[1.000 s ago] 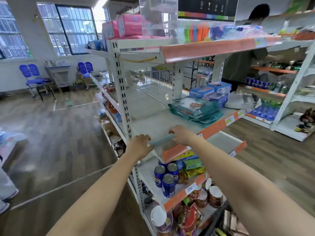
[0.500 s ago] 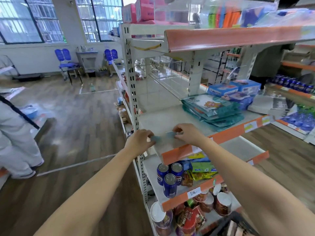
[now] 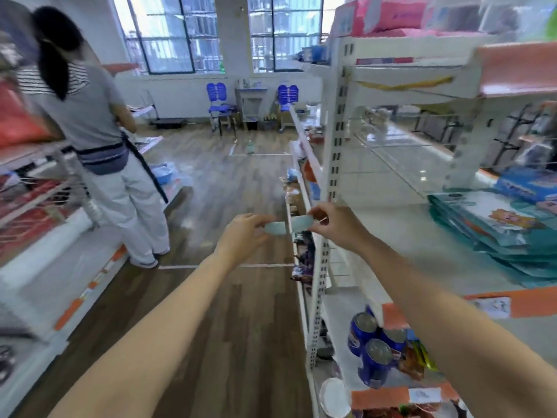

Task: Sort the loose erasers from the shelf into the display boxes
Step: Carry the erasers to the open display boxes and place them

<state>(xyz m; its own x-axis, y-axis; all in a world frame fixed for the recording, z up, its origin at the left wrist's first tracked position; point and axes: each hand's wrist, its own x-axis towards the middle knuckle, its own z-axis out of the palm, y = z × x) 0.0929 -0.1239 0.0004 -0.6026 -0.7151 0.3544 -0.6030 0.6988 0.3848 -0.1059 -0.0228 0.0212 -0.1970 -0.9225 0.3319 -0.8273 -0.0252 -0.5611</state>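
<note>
A white metal shelving unit with orange price strips fills the right half of the frame, its perforated upright running from the top right down to the bottom centre. A wood-plank floor takes up the middle and lower left. At the left of the frame stands a person in a grey top and pale trousers, back turned, next to another rack that is heavily blurred. Large windows span the top centre, with two blue chairs below them against the far wall.

On the middle shelf board at the right edge lies a stack of teal packets with a cartoon print, and blue boxes sit just behind it. On the board below, at the lower right, stand three blue cans close together, beside some bright snack packets.

Two bare forearms reach up from the bottom edge to the centre of the frame, in front of the shelf's upright. The left hand and the right hand each pinch a small pale blue-green piece, which look like erasers, between thumb and curled fingertips. The two pieces meet or overlap in the air between the hands, off the shelf board; blur makes it impossible to tell whether they are separate or one item.
</note>
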